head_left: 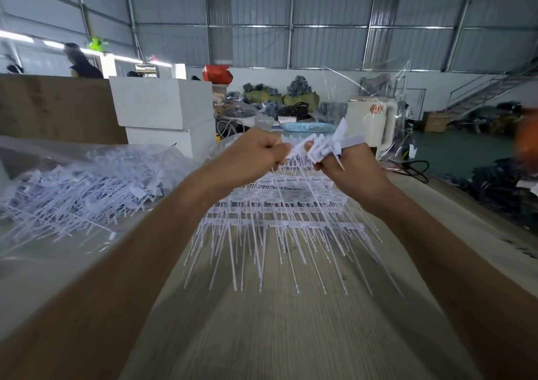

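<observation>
Pale wood-grain table (pixel 291 336) below, running away from the camera. Beyond it a big shed: corrugated metal wall (pixel 329 7) on steel framing, a staircase (pixel 489 91) at far right. On the left of the table, a clear bag (pixel 35 152) heaped with loose ties (pixel 87 190). Behind that, white boxes (pixel 163 103). Further back, a blue basket (pixel 308 126).

Held up over mid-table, between both fists: a bundle of white plastic ties (pixel 329 144). Flat rectangular tag heads fanned out at the top, thin stiff tails hanging down and splaying. Blurred, so no count possible.

Left hand (pixel 256 152) clenched tight around one end of the bundle. Right hand (pixel 349 167) curled round the tag heads, thumb side up.

Directly beneath, lying on the table: stacked rows (pixel 285 213) of the same ties, tails pointing toward the camera.
</observation>
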`<state>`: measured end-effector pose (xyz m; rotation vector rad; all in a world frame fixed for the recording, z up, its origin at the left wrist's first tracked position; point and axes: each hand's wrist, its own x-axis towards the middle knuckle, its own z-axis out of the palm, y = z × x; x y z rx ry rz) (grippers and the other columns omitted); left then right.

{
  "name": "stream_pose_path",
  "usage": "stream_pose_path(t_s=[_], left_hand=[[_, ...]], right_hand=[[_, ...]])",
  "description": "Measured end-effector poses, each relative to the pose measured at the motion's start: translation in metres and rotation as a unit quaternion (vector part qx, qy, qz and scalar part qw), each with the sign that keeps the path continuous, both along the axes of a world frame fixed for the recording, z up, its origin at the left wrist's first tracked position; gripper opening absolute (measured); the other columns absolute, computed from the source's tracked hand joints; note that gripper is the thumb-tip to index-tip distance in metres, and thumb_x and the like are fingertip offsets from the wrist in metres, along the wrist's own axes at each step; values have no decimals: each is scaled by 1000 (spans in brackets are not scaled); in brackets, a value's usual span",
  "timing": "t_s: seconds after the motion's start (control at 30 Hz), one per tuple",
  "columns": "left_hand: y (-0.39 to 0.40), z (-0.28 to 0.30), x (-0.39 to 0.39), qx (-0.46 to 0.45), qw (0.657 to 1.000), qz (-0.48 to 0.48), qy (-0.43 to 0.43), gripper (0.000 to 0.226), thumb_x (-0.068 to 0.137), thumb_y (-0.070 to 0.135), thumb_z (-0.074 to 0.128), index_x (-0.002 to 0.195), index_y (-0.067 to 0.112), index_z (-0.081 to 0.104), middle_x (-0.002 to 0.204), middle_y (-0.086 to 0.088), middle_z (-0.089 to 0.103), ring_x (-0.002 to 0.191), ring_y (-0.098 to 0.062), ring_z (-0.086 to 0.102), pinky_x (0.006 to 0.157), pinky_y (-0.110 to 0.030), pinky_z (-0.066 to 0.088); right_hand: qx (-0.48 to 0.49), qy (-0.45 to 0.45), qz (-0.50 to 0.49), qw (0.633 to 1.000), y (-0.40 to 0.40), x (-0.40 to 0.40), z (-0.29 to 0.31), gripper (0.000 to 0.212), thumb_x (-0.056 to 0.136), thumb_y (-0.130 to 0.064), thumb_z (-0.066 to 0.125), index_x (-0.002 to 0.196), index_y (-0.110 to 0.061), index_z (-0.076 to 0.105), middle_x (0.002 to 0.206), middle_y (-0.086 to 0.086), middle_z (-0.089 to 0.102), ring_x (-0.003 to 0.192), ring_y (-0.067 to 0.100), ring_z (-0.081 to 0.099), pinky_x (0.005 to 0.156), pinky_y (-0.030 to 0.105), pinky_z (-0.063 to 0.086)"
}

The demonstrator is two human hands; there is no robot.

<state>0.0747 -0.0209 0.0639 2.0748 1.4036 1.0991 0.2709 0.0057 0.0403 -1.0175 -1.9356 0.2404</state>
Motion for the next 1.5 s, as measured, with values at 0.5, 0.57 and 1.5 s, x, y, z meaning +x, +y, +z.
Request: stream_pose_path(t_s=[0.5, 0.57, 1.5], left_hand=[[2, 2, -3, -75, 997, -19, 14, 42, 100, 26, 59, 60, 15, 52, 49, 9, 51, 44, -5, 42, 53, -22, 37], [-2, 5, -7, -100, 994, -39, 18, 43, 97, 20, 59, 56, 16, 49, 46, 6, 44, 44, -11, 36, 51, -23, 32], [-3, 6, -12, 44, 994, -61, 82, 25, 99, 25, 60, 92, 4, 69, 83, 1, 77, 78, -18, 71, 81, -40, 59]], right_hand=[[41, -64, -40, 996, 13, 3, -15, 25, 100, 3, 44, 94, 6, 68, 91, 22, 68, 77, 38, 61, 69, 44, 51], [22, -75, -44, 996, 16, 9, -17, 25, 101, 2, 44, 95, 3, 69, 93, 25, 68, 69, 34, 60, 60, 43, 52], [-225, 144, 165, 950, -7, 1, 8, 24, 92, -32, 71, 80, -18, 55, 53, -5, 31, 48, 11, 23, 49, 28, 19]])
